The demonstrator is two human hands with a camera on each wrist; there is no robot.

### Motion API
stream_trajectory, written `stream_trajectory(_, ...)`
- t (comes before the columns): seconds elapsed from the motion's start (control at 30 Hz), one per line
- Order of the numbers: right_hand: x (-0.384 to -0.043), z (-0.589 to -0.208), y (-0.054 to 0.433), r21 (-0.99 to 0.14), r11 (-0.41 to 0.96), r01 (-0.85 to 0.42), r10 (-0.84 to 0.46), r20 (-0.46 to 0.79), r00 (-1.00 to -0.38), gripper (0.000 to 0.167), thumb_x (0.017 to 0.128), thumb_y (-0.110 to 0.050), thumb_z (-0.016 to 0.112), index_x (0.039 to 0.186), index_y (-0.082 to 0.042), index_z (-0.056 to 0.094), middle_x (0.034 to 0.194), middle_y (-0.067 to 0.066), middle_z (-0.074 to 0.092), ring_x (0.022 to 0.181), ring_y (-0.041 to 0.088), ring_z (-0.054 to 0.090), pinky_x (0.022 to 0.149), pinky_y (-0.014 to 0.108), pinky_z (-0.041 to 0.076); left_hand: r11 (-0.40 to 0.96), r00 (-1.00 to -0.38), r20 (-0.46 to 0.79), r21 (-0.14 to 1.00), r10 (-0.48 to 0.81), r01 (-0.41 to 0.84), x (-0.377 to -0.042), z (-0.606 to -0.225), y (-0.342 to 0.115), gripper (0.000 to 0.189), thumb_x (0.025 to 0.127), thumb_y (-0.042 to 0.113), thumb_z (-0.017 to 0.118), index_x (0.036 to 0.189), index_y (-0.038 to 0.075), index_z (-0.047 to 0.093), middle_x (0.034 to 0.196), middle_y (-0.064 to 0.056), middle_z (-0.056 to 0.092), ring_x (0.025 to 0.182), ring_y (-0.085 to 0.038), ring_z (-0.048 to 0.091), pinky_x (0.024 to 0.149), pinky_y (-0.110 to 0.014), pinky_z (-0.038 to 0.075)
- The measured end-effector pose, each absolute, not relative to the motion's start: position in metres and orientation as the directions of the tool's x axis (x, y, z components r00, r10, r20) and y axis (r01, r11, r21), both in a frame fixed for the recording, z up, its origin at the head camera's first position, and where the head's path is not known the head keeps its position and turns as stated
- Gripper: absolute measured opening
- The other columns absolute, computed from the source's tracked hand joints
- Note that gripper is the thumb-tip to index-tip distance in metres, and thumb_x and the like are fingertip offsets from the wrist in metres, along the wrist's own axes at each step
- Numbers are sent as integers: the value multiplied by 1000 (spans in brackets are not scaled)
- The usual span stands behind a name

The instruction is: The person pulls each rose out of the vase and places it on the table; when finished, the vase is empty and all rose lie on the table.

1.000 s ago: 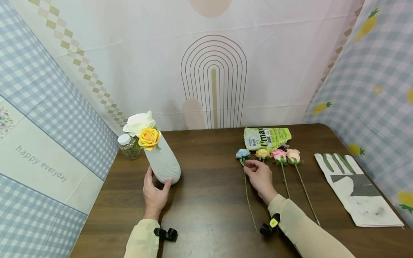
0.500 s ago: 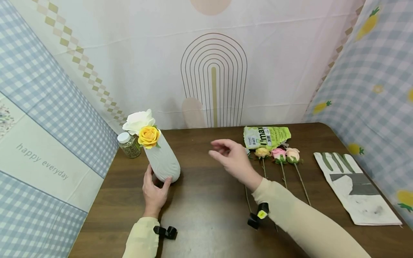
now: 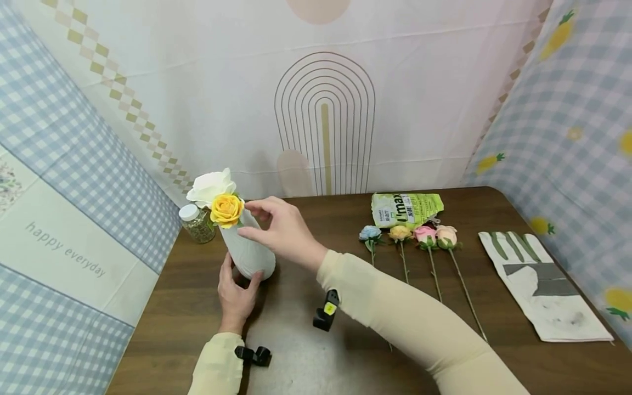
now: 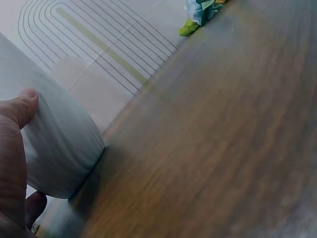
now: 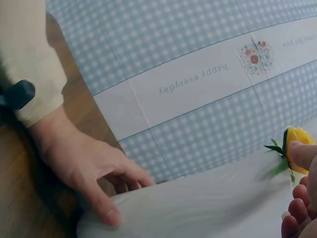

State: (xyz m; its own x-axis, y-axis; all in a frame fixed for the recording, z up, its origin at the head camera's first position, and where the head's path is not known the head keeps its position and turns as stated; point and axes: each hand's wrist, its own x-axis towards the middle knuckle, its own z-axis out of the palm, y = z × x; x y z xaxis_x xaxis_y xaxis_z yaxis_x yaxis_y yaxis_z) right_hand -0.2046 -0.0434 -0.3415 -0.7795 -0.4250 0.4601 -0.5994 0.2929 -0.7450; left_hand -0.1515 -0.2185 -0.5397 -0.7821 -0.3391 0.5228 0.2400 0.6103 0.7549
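Note:
My left hand (image 3: 237, 299) grips a white ribbed vase (image 3: 249, 247) low down, thumb on one side and fingers on the other. In the left wrist view, the base of the vase meets the tabletop. A white flower (image 3: 211, 188) and a yellow rose (image 3: 227, 211) rise from its mouth. Beside the yellow rose is my right hand (image 3: 283, 230), thumb and fingers spread apart, fingertips right at the petals. The right wrist view shows its thumb (image 5: 303, 154) overlapping the rose; its other fingers are partly cut off by the frame edge.
Blue (image 3: 370, 233), yellow (image 3: 400, 233), pink (image 3: 424, 235) and peach (image 3: 446, 236) artificial flowers lie in a row on the table (image 3: 306, 329). Behind them is a green packet (image 3: 407, 210). White-and-grey gloves (image 3: 548, 296) lie far right; a lidded jar (image 3: 197, 225) stands behind the vase.
My right hand has moved left from the blue flower, across the table, to the yellow rose at the vase. The blue flower stays on the table. My left hand keeps its hold.

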Motion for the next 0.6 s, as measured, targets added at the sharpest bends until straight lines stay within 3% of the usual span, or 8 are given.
stream_trajectory(0.17,-209,-340,-60,-754,321,-574,-427,425,-798,40,75,-31,83,108,-13,70,90,-4,60,80,8,53,69,17,43,618,-773,540,744,-333,254,-151,-539,-218,85,78,23,80,149,13,35,135,-15,50,119,-29,50,82,-49,47)
stream_trajectory(0.3,-211,-341,-68,-739,361,-568,-434,406,-804,27,77,-33,82,93,-16,68,80,-3,52,74,9,48,63,18,39,621,-769,550,738,-326,265,-151,-540,-218,85,78,22,80,149,13,35,134,-15,50,119,-31,50,84,-51,45)
stream_trajectory(0.43,-214,-339,-71,-733,397,-552,-446,372,-814,25,80,-34,79,81,-16,62,75,-2,47,71,10,45,59,20,36,620,-767,553,737,-324,270,-151,-541,-219,85,77,22,80,149,14,35,134,-15,50,119,-30,50,84,-51,46)
stream_trajectory(0.6,-216,-335,-74,-746,411,-523,-459,326,-826,20,83,-34,76,82,-16,66,74,-1,47,70,12,44,57,20,35,620,-769,551,738,-325,267,-152,-541,-219,85,78,23,80,149,13,36,134,-16,50,118,-29,50,85,-50,46)
